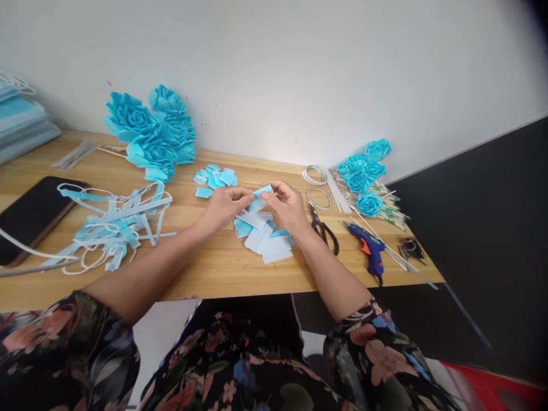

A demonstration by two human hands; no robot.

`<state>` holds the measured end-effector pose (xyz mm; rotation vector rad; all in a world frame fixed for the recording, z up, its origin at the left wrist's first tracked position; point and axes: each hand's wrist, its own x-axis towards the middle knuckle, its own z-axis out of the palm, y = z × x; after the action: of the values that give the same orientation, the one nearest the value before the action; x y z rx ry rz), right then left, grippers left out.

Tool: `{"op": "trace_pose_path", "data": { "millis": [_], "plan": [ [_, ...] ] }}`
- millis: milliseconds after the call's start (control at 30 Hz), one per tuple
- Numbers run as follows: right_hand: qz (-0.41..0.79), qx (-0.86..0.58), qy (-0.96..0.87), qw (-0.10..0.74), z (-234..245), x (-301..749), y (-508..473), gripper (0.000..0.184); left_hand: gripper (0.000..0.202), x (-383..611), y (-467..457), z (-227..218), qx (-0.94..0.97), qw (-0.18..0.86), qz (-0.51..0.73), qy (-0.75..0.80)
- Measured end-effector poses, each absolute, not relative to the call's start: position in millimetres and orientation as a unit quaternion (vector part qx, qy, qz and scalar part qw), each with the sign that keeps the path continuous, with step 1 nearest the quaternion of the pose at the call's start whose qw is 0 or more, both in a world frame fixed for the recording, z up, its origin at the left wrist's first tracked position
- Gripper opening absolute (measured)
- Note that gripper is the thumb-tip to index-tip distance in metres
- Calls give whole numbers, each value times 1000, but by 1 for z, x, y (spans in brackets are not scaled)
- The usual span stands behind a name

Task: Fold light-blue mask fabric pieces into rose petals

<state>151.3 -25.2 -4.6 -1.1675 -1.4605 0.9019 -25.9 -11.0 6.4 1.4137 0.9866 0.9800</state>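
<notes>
A small light-blue piece of mask fabric point(262, 197) is pinched between both hands above the table. My left hand point(229, 204) grips its left edge with thumb and fingers. My right hand point(287, 202) has its thumb pressed on the right side of the same piece. Just below the hands lies a loose pile of white and blue cut squares point(268, 240). Behind my left hand is a heap of small blue pieces with trimmed corners point(216, 178). Black-handled scissors point(324, 229) rest beside my right wrist, partly beyond the forearm.
Blue fabric flowers point(149, 131) stand at back left, smaller ones point(363, 171) at right. Tape rolls point(319, 197), a blue glue gun point(368, 246) and sticks lie right. Cut strips with ear loops point(120, 222), a phone point(36, 214) and stacked masks point(25, 123) occupy the left.
</notes>
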Motion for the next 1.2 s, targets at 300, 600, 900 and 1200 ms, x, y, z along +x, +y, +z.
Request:
{"op": "trace_pose_path", "data": {
  "millis": [300,600,900,1200],
  "plan": [
    [324,-499,-627,502,-5,149,-26,20,27,-26,-14,7,620,524,419,407],
    [257,-450,-693,502,-4,150,-26,14,24,-27,-8,2,532,593,424,430],
    [254,-453,-697,494,-6,151,-25,17,30,-28,-5,-4,527,607,428,412],
    [238,-435,-718,489,-5,150,-26,17,30,-28,-7,-1,545,593,430,408]
  ]
}}
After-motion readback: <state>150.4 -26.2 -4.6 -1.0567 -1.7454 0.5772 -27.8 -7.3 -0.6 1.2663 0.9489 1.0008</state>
